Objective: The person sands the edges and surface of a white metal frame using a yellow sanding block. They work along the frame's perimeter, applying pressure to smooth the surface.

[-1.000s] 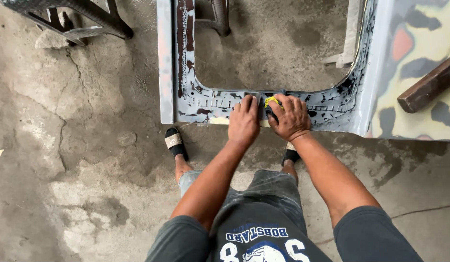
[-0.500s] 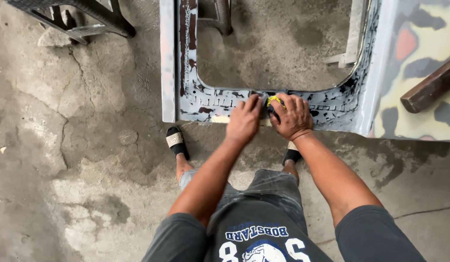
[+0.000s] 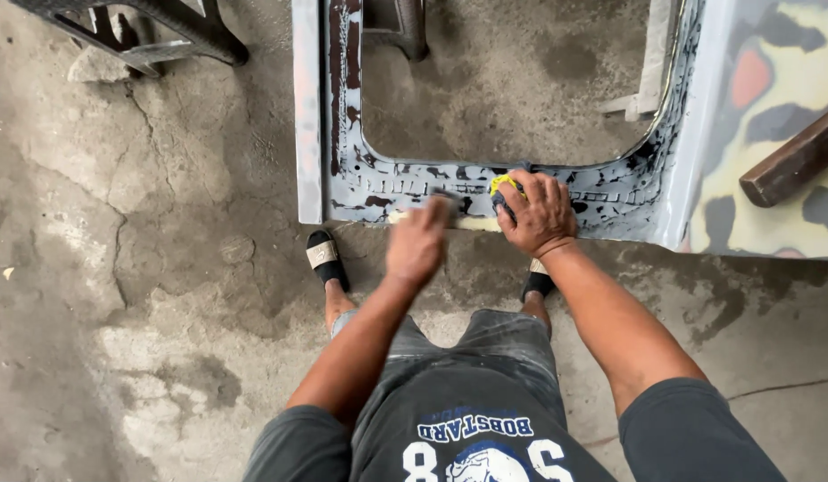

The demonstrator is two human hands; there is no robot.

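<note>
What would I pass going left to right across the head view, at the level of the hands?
Cracked concrete floor → left edge of the stripped metal frame → blurred left hand → yellow piece gripped by the right hand → camouflage-painted panel → brown wooden bar.

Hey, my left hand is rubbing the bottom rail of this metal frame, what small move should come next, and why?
Probably slide the left hand a little further left along the frame's bottom rail. Dark flaky patches remain there toward the corner, and the right hand already braces the rail, gripping something yellow. What the blurred left hand holds is unclear.
</note>
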